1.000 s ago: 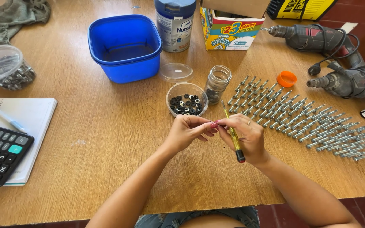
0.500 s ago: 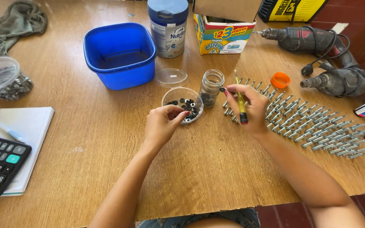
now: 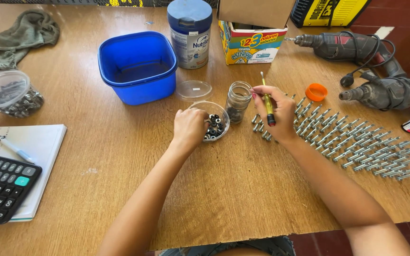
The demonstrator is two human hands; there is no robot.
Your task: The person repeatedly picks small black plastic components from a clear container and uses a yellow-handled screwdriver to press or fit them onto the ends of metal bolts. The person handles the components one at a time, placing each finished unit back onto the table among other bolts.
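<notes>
The left hand dips curled fingers into a clear round cup of dark washers; the right hand grips a slim yellow-handled screwdriver.

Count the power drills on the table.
2, both at the far right: one drill near the cardboard box, the other drill just nearer, cords tangled between. None seems hidden.

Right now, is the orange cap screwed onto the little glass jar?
No: the orange cap lies on the wooden table beside the rows of bolts, apart from the open glass jar.
</notes>
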